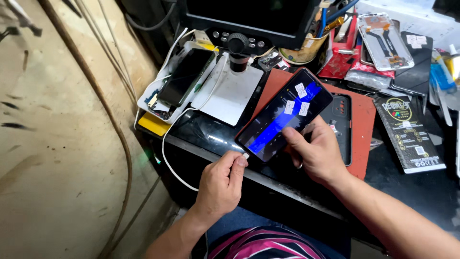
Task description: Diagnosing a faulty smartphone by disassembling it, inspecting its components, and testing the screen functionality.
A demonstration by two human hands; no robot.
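My right hand [314, 152] grips a black smartphone [285, 114] from its right side, thumb on the glass. The screen glows blue and carries three small white stickers. My left hand [221, 182] pinches the plug of a white cable [167, 158] at the phone's bottom edge. The cable loops down off the bench front and runs back up to the left. The phone hovers tilted over a red work mat [360, 115].
A second phone [186, 76] lies on a white tray at the left. A small microscope [238, 50] stands on a white base under a dark monitor [249, 19]. Phone parts, a black case, a black packet [408, 134] and tools crowd the right.
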